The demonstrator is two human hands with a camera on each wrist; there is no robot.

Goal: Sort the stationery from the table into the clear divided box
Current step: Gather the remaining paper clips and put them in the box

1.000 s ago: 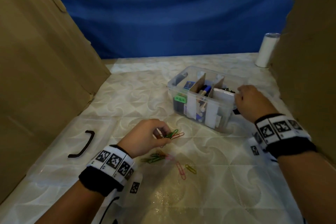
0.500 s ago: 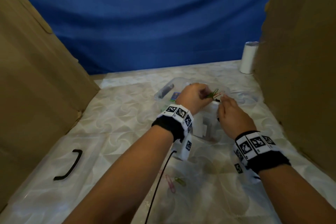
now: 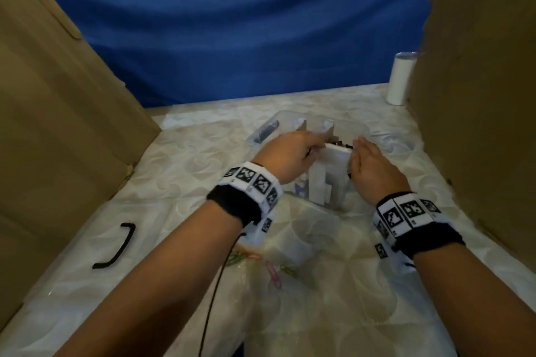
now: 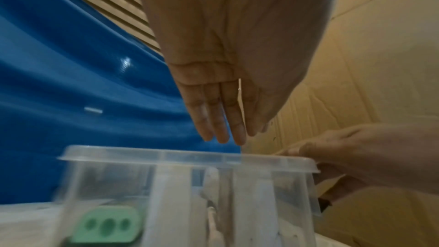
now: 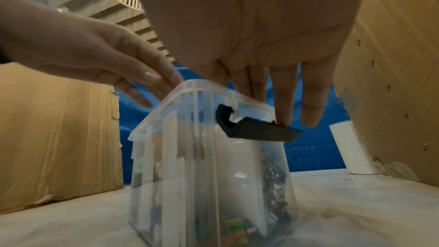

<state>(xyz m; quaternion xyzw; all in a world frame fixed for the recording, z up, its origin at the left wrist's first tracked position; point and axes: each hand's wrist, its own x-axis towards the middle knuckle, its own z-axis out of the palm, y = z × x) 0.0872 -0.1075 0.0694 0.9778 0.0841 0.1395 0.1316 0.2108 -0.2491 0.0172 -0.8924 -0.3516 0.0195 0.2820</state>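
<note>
The clear divided box (image 3: pixel 356 136) is seen at the middle of the table (image 3: pixel 185 159), which is covered by a pale patterned cloth under a clear sheet. Cardboard dividers (image 3: pixel 303 126) stand upright inside the box, and white and dark items fill the compartments. A green block with three holes (image 4: pixel 106 224) is seen through the near wall in the left wrist view; small dark metal pieces (image 5: pixel 275 177) lie in the right-hand end compartment in the right wrist view.

The left hand (image 3: pixel 287 153) is held above the box rim, its fingers (image 4: pixel 218 119) straight, close together and holding nothing. The right hand (image 3: pixel 371 165) is held at the right end of the box, its fingers (image 5: pixel 282 89) extended and empty; one fingertip touches the dark latch (image 5: pixel 259 129) hinged at the rim.

Loose paper clips (image 3: pixel 274 272), pink and green, lie on the table in front of the box, between the forearms. A black handle (image 3: pixel 119 246) lies well to the left. A white cylinder (image 3: pixel 400 78) stands at the far right, beside a cardboard wall (image 3: pixel 478 95). A blue cloth (image 3: pixel 246 32) hangs behind.
</note>
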